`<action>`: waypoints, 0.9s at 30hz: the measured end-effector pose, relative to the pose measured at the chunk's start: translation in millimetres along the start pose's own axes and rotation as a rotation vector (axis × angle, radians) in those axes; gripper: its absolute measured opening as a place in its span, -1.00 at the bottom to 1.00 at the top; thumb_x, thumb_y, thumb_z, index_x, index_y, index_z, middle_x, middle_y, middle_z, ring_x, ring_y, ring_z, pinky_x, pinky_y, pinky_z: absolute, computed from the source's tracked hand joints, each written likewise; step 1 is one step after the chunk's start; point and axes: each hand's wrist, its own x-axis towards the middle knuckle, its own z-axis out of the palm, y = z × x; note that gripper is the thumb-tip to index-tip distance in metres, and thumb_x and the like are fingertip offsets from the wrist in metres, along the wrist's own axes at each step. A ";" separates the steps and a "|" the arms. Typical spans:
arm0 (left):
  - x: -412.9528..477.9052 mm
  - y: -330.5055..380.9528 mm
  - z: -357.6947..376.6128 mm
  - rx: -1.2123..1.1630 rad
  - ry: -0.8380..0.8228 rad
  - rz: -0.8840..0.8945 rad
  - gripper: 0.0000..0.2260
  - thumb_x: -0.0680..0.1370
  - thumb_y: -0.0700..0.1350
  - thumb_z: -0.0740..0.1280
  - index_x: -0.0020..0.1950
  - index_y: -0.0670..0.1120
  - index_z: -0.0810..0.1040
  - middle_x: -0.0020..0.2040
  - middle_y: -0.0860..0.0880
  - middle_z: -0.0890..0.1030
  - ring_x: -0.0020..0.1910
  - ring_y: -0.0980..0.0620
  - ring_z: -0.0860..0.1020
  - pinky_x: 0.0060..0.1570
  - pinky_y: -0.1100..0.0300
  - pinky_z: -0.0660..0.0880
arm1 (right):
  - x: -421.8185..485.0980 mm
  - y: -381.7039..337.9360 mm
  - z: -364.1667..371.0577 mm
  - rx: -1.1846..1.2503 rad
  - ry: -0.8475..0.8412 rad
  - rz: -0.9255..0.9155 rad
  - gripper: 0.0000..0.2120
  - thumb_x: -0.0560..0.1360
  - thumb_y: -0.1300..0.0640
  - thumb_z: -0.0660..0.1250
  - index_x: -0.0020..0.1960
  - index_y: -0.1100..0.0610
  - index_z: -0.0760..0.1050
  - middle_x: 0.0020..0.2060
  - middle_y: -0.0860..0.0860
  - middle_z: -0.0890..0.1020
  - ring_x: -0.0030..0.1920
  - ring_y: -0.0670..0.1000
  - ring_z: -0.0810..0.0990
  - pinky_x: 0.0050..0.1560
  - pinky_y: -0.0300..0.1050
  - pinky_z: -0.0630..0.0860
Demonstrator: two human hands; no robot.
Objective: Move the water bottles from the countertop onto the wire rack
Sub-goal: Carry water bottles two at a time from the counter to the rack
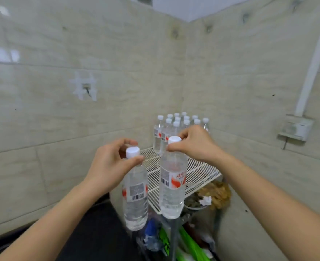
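My left hand [109, 164] pinches the neck of a clear water bottle [135, 200] just under its white cap, holding it in the air at the near left corner of the white wire rack [197, 172]. My right hand [194, 143] grips a second water bottle [172, 183] at the neck, and this one hangs over the rack's front edge. Both bottles are upright and carry red-and-white labels with barcodes. Several more capped bottles [176, 129] stand clustered at the back of the rack, in the corner of the walls.
Tiled walls meet in a corner behind the rack. A dark countertop [91, 232] lies at lower left. Under the rack sit a bowl with brown scraps [210, 196], green plastic bags [191, 245] and other clutter. A wall socket box [296, 129] hangs at right.
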 end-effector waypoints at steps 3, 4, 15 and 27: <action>42.7 9.2 33.5 0.022 -0.036 0.024 -0.76 0.35 -0.03 0.53 -0.05 0.09 0.57 -0.26 0.05 0.66 -0.32 0.16 0.58 -0.24 0.25 0.51 | 28.0 26.9 -26.1 0.006 0.054 0.016 -0.52 0.26 0.06 0.55 -0.52 0.08 0.24 -0.58 -0.06 0.21 -0.58 -0.11 0.16 -0.50 -0.19 0.09; 55.3 12.1 45.3 0.029 -0.041 0.035 -0.76 0.35 -0.03 0.53 -0.04 0.09 0.57 -0.26 0.06 0.65 -0.31 0.13 0.58 -0.23 0.20 0.53 | 37.7 37.7 -33.3 0.002 0.065 0.026 -0.56 0.26 0.05 0.56 -0.51 0.10 0.30 -0.57 -0.05 0.24 -0.57 -0.11 0.19 -0.49 -0.19 0.12; 169.0 21.7 200.7 0.087 -0.018 0.040 -0.76 0.37 -0.01 0.50 0.00 0.05 0.58 -0.23 0.00 0.62 -0.29 -0.01 0.57 -0.15 -0.04 0.56 | 150.1 183.0 -98.4 0.013 -0.020 -0.002 -0.68 0.25 0.06 0.54 -0.40 0.20 0.45 -0.46 0.06 0.33 -0.43 0.01 0.28 -0.41 -0.16 0.23; 250.8 14.1 333.1 0.245 -0.117 -0.040 -0.68 0.43 -0.07 0.45 0.17 0.01 0.53 0.00 -0.03 0.61 -0.07 -0.03 0.57 -0.01 0.00 0.56 | 241.2 314.6 -117.2 0.060 -0.034 0.092 -0.66 0.21 0.09 0.53 -0.27 0.38 0.58 -0.46 0.12 0.53 -0.40 0.01 0.43 -0.35 -0.12 0.32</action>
